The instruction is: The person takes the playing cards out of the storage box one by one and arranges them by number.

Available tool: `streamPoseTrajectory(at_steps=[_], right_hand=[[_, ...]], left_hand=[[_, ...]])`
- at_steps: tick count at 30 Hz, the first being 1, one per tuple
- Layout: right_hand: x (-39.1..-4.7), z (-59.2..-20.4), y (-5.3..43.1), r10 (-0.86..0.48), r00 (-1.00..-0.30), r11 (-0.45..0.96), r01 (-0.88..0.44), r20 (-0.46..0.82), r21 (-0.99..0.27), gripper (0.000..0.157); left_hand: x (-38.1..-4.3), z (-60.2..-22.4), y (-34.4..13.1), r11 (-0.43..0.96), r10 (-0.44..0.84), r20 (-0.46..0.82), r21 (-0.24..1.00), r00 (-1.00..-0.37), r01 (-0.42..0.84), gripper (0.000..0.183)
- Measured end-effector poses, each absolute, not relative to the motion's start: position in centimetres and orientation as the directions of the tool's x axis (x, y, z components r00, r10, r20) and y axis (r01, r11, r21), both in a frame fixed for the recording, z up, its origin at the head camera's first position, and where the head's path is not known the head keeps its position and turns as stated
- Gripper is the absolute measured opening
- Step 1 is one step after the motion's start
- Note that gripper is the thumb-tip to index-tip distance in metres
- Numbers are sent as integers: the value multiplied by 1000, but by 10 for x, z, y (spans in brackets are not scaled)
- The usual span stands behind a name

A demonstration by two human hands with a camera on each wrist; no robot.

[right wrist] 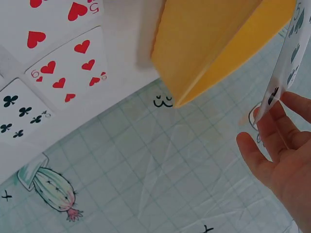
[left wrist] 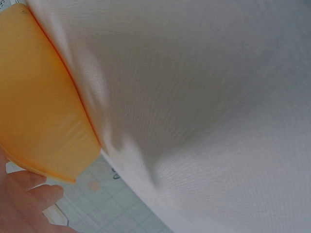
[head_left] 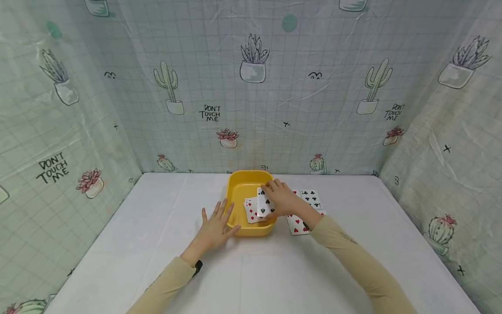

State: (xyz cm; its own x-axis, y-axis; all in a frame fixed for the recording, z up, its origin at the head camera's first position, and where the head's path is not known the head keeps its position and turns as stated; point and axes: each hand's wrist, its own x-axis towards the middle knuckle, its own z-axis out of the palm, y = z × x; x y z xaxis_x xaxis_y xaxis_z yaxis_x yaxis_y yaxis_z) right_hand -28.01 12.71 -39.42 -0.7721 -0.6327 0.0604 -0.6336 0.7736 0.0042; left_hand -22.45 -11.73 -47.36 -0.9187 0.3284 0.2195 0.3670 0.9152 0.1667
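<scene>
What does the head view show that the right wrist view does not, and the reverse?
Only the head view: the left hand, fingers spread at the yellow tray, and a diamond card inside it.
Only the right wrist view: the full face of the six of hearts, largely hidden in the head view.
Both: the tray, the right hand pinching a spade card, a club card, the white table and the printed backdrop.

2 hands are counted: 1 left hand point(head_left: 213, 229), 1 right hand point(head_left: 280, 198). 2 sleeves point(head_left: 164, 285) and 1 yellow tray point(head_left: 251, 232) are noted. 1 spades card point(head_left: 263, 206) is recorded, plus at least 1 diamonds card point(head_left: 251, 211). At least 2 hearts cards point(right wrist: 65, 68) and 1 clubs card point(head_left: 311, 199) are made out; the full card total is hidden behind the right arm. 3 "DON'T TOUCH ME" prints point(head_left: 210, 113) and 2 tall cactus prints point(head_left: 169, 87) are tallied.
</scene>
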Motion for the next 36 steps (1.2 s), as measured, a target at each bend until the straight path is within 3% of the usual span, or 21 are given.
streamPoseTrajectory(at_steps=[36], right_hand=[[-247, -408, 240, -598, -786, 798, -603, 154, 20, 94]], left_hand=[[-226, -472, -119, 918, 329, 151, 180, -932, 353, 77]])
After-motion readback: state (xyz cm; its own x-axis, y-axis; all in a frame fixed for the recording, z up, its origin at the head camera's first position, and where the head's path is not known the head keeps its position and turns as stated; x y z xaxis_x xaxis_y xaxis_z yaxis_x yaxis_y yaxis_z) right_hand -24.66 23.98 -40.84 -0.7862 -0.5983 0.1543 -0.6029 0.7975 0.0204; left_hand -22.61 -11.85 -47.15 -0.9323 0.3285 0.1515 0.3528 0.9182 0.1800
